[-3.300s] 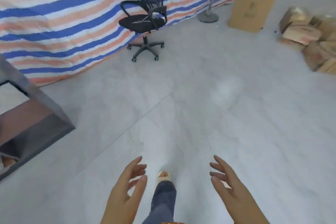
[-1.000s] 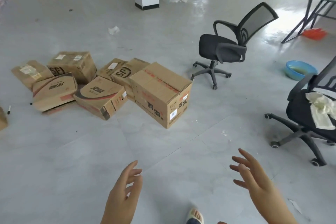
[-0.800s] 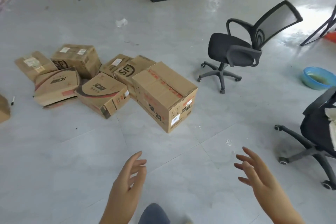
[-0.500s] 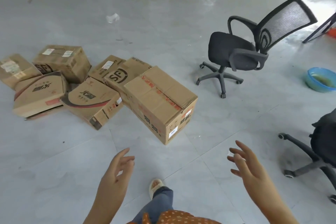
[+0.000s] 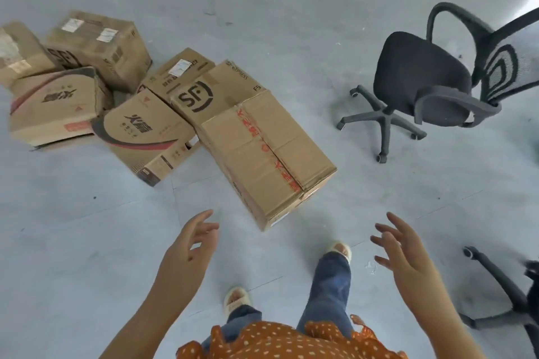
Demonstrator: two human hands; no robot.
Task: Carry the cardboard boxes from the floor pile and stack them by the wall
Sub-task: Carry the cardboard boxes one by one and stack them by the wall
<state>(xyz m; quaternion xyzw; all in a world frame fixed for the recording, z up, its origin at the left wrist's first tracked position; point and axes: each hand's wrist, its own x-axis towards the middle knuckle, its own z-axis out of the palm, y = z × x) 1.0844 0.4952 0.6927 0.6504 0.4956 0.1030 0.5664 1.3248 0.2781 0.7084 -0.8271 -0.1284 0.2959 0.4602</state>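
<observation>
Boxes point(image 5: 163, 102) piled on floor, seemingly all closed; nearest box point(image 5: 264, 154) red-taped.

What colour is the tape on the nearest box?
Red, running along the top seam of the nearest box; head view shows it.

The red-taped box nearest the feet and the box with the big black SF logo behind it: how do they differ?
The red-taped box shows a plain top with red printed tape along its seam; the SF box shows a large black logo. The red-taped box looks larger and stands taller, while the SF box sits lower, partly hidden behind it. The red-taped box lies closest to the open left hand and right hand. Both are brown cardboard, closed, touching on the floor.
</observation>
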